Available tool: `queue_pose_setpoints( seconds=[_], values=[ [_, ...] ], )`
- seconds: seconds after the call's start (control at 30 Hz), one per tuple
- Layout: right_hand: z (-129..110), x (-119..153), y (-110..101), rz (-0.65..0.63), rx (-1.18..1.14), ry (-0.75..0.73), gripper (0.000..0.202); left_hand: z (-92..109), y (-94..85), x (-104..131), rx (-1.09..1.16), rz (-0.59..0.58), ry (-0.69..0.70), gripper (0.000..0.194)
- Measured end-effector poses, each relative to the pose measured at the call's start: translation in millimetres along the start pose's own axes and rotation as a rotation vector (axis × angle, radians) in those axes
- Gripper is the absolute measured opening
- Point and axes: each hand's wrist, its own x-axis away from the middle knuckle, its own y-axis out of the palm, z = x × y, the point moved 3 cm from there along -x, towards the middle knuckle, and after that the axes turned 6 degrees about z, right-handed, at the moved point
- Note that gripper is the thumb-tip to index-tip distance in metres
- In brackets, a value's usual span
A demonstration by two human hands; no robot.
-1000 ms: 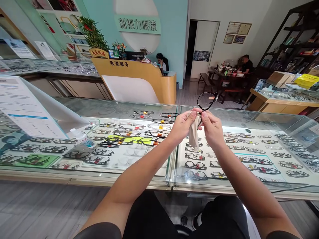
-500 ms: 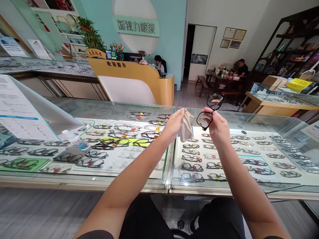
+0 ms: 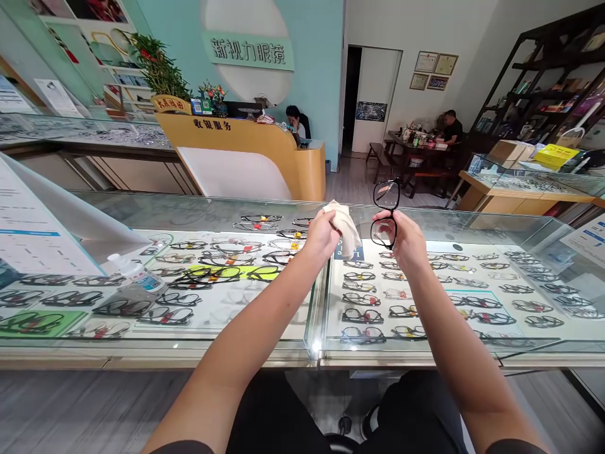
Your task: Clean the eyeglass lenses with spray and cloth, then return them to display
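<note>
My right hand (image 3: 407, 238) grips a pair of black-framed glasses (image 3: 386, 214) near the bridge, with the two lenses one above the other. To its left, my left hand (image 3: 324, 232) is closed on a cream cleaning cloth (image 3: 346, 228), which hangs from the fingers towards the glasses. Cloth and glasses are apart. Both hands are held up over the glass display case (image 3: 265, 345), where rows of spectacle frames lie under the glass.
On the case at left stand a clear spray bottle (image 3: 137, 274) and a folded white sign (image 3: 42, 217). Beyond is a wooden cashier counter (image 3: 309, 170) with a seated person (image 3: 299, 123). Another person (image 3: 452, 129) sits at a dark table further back.
The glasses have turned more upright and shifted slightly left. My left hand has moved a little left, and the cloth now hangs differently, its top spread above the fingers.
</note>
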Motion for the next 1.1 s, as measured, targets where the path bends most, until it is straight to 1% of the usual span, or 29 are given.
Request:
queue_pose_setpoints(
  seconds=[0.07, 0.13, 0.17, 0.2, 0.23, 0.27, 0.37, 0.4, 0.43, 0.5, 0.57, 0.63, 0.67, 0.73, 0.83, 0.9, 1.0, 1.1],
  values=[
    [0.4, -1.8, -2.5, -0.002, -0.002, -0.001, 0.030, -5.6, 3.1, -2.5, -0.022, -0.090, -0.008, 0.034],
    [0.1, -3.5, -5.6, -0.006, 0.018, -0.004, 0.030, -9.5, 3.8, -4.0, -0.060, -0.190, -0.058, 0.037],
    [-0.3, -4.2, -6.9, -0.011, 0.039, -0.003, 0.030, -10.1, 3.0, -4.4, -0.097, -0.233, -0.073, 0.038],
    [-0.7, -4.6, -8.0, -0.020, 0.060, 0.002, 0.031, -9.1, 1.7, -4.4, -0.158, -0.272, -0.055, 0.040],
    [-1.0, -4.9, -8.8, -0.034, 0.078, 0.011, 0.032, -6.2, 0.2, -3.9, -0.242, -0.311, 0.011, 0.044],
    [-1.3, -5.1, -9.3, -0.053, 0.090, 0.025, 0.034, -1.6, -1.0, -2.0, -0.346, -0.354, 0.126, 0.050],
    [-2.9, -4.9, -10.3, -0.144, 0.136, 0.050, 0.037, 16.9, -0.9, 15.0, -0.669, -0.507, 0.619, 0.075],
    [-4.6, -4.9, -10.9, -0.185, 0.167, 0.040, 0.037, 22.2, 0.3, 23.6, -0.755, -0.559, 0.756, 0.083],
    [-7.1, -5.0, -11.7, -0.227, 0.204, 0.026, 0.038, 26.7, 2.0, 32.2, -0.827, -0.604, 0.860, 0.089],
    [-15.0, -6.1, -14.2, -0.310, 0.286, 0.008, 0.039, 34.1, 7.4, 47.6, -0.942, -0.670, 0.987, 0.094],
    [-27.6, -8.9, -16.8, -0.384, 0.356, 0.024, 0.041, 39.7, 16.0, 58.5, -1.041, -0.722, 1.030, 0.094],
    [-46.3, -13.5, -17.7, -0.446, 0.412, 0.027, 0.043, 45.9, 27.5, 65.1, -1.103, -0.765, 1.048, 0.092],
    [-57.7, -16.4, -17.0, -0.476, 0.435, 0.012, 0.043, 50.0, 34.1, 67.5, -1.113, -0.782, 1.064, 0.092],
    [-82.5, -23.4, -14.2, -0.496, 0.456, -0.021, 0.043, 60.4, 48.2, 71.4, -1.091, -0.792, 1.121, 0.091],
    [-118.3, -33.2, -4.4, -0.553, 0.498, -0.084, 0.043, 79.8, 67.3, 75.9, -1.018, -0.711, 1.232, 0.088],
    [-138.5, -38.8, 4.2, -0.583, 0.537, -0.132, 0.044, 92.1, 76.3, 79.1, -0.990, -0.646, 1.319, 0.087],
    [-160.6, -45.1, 19.4, -0.627, 0.591, -0.172, 0.046, 107.0, 82.4, 85.8, -0.979, -0.628, 1.487, 0.084],
    [-175.8, -47.6, 35.2, -0.658, 0.648, -0.205, 0.046, 119.8, 79.6, 90.7, -0.970, -0.589, 1.606, 0.080]
  ],
)
